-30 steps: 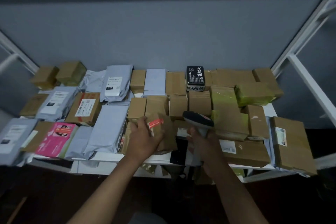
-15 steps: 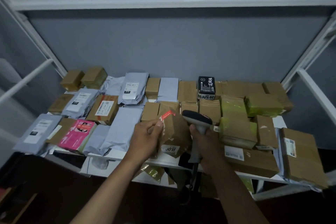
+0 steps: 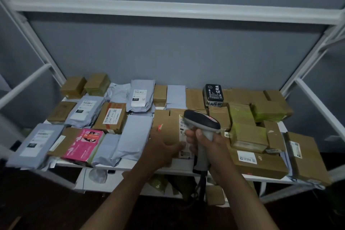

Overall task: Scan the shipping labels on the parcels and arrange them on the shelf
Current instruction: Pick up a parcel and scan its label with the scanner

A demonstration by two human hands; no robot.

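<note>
My left hand [image 3: 164, 148] grips a brown cardboard parcel [image 3: 169, 127] just above the front middle of the white shelf [image 3: 127, 164]. Its white shipping label [image 3: 182, 136] faces right, toward the scanner. A strip of red tape marks its left edge. My right hand [image 3: 207, 142] holds a grey and black barcode scanner [image 3: 200, 121] by the handle, its head right against the label. The scanner's cable hangs down below the shelf.
Many parcels cover the shelf: grey mailer bags [image 3: 134, 134] and a pink package [image 3: 84, 144] to the left, brown boxes [image 3: 261, 162] and green-taped ones [image 3: 248, 134] to the right, a black box [image 3: 213, 92] at the back. White frame bars [image 3: 168, 10] run above and at both sides.
The left hand has turned the brown parcel so its label faces the scanner. The scanner has moved up close to that label. The view has tilted upward.
</note>
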